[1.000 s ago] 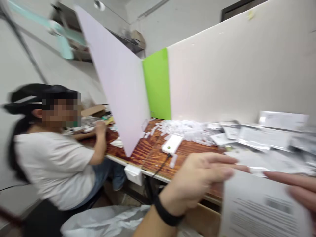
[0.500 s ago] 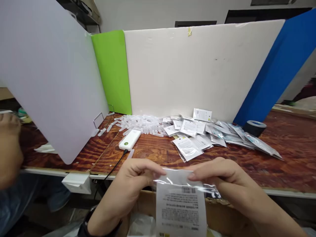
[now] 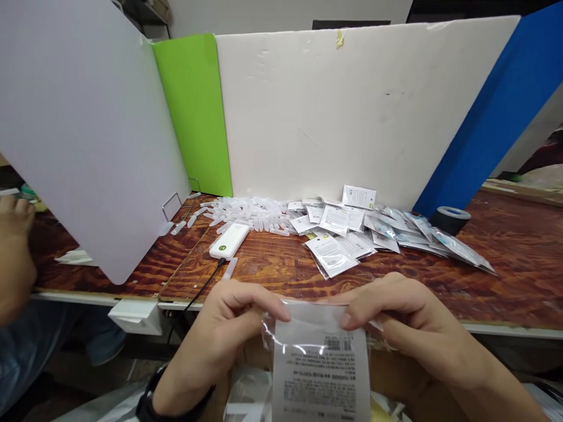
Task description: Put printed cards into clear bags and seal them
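A clear packet [image 3: 321, 369] with a printed white card inside hangs between my two hands, its text upside down. My left hand [image 3: 240, 319] pinches its top left edge. At the top right edge, my right hand [image 3: 391, 310] grips the same packet between thumb and fingers. Below it is an open cardboard box [image 3: 396, 375] with clear plastic bags inside. On the table [image 3: 272, 269] lie a pile of small translucent tubes [image 3: 250, 211] and a heap of packed cards [image 3: 336, 220].
A white power bank [image 3: 229, 240] with a black cable lies near the tubes. A black tape roll [image 3: 451, 220] is at the right. White, green and blue panels surround the table. Another person's hand [image 3: 15, 252] shows at far left.
The view has tilted down slightly. The packet's top edge has flattened out between my hands, and its card sits a little higher. Both hands still hold it.
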Available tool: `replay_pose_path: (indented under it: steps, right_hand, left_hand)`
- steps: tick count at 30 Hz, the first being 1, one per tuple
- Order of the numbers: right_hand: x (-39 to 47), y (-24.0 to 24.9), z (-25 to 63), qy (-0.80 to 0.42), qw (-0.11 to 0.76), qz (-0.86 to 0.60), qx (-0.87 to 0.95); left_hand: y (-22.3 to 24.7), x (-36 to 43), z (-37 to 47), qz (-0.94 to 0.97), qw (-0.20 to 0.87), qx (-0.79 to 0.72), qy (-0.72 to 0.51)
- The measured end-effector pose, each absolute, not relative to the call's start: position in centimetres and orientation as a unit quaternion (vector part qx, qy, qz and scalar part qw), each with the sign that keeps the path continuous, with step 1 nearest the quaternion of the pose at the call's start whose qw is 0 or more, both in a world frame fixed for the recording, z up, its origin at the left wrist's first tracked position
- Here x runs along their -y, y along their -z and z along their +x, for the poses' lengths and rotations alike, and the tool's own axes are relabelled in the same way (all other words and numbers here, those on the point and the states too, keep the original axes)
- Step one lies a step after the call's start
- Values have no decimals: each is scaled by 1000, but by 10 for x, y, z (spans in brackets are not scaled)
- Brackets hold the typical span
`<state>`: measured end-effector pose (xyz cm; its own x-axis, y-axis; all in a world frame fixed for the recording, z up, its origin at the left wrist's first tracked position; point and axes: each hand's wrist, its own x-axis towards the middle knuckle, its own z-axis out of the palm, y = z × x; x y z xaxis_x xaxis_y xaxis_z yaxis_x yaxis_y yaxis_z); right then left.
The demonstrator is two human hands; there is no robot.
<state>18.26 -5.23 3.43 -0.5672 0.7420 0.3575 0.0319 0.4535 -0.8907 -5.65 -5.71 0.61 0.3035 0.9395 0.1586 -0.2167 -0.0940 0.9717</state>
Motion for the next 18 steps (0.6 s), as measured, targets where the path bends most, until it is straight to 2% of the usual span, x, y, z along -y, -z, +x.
replay_pose_path:
  steps: [7, 13, 18]
  right_hand:
    - [53, -32, 183, -508, 401, -224, 729]
    - [57, -32, 172, -558, 417, -315, 645]
    - [49, -25, 169, -617, 406, -324, 591]
  left_hand:
    - [-13, 61, -57, 550, 610, -287, -492]
    - [-14, 62, -47, 480, 655, -292, -505]
    - [-11, 58, -46, 409, 694, -284, -521]
